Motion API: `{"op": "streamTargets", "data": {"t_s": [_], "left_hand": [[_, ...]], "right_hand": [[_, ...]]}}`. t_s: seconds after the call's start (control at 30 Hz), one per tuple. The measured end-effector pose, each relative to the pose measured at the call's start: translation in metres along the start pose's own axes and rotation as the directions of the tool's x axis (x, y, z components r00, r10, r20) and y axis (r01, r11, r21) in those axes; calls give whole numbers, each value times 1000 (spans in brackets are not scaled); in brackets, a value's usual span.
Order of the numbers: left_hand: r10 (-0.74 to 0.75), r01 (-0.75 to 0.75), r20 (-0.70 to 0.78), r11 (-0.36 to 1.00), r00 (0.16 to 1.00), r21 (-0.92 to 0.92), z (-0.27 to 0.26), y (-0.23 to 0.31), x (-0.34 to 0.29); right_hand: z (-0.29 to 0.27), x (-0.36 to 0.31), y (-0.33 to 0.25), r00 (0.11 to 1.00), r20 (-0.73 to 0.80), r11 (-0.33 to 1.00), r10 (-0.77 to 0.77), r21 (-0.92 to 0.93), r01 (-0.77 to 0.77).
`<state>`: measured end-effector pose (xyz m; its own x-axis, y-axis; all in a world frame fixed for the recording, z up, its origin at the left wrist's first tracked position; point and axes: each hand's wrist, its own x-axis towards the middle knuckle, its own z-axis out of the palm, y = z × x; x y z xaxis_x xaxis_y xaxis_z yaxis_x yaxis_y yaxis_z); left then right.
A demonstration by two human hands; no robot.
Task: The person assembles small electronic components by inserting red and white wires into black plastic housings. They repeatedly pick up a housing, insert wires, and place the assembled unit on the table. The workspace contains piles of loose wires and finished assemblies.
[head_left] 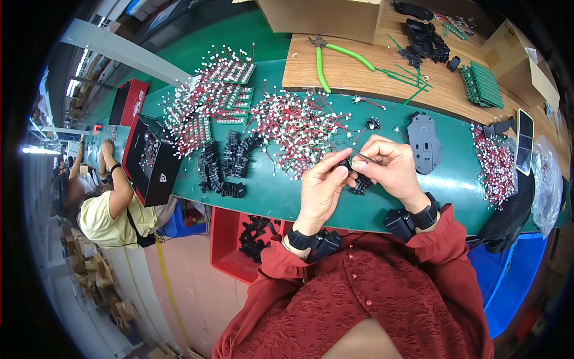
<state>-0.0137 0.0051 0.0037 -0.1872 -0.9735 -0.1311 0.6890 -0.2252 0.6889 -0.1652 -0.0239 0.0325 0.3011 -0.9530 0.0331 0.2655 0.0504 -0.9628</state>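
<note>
1. Two closed pinches: left hand [320,188] on a small black part [346,163], right hand [392,166] on a thin dark piece [367,159].
2. Both meet above the green bench [457,194]; best brace the left, guide the right gently.

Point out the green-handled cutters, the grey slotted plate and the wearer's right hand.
Green-handled cutters [321,67]: head view, on the left handle.
Grey slotted plate [424,135]: head view, middle of its flat face.
Right hand [394,166]: head view, back of the hand.
</note>
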Motion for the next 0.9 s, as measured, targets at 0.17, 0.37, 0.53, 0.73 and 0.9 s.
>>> {"op": "streamTargets", "data": {"t_s": [0.17, 0.37, 0.53, 0.73, 0.9], "left_hand": [[89, -91, 22, 991, 996, 101, 2, -1, 1], [214, -226, 75, 907, 974, 355, 1, -5, -4], [309, -352, 185, 674, 933, 649, 5, 2, -3], [401, -428, 199, 633, 894, 645, 2, -4, -12], [465, -522, 297, 492, 834, 697, 8, 3, -8]], "right_hand": [[-2, 2, -2, 1000, -8, 997, -30, -74, 29], [-3, 2, -1, 997, -20, 963, -73, -263, 65], [-5, 0, -9, 999, -8, 985, 52, -164, -53], [3, -5, -11, 996, 26, 993, 91, -84, -88], [-4, -4, -10, 988, 49, 989, 146, 30, -148]]}}
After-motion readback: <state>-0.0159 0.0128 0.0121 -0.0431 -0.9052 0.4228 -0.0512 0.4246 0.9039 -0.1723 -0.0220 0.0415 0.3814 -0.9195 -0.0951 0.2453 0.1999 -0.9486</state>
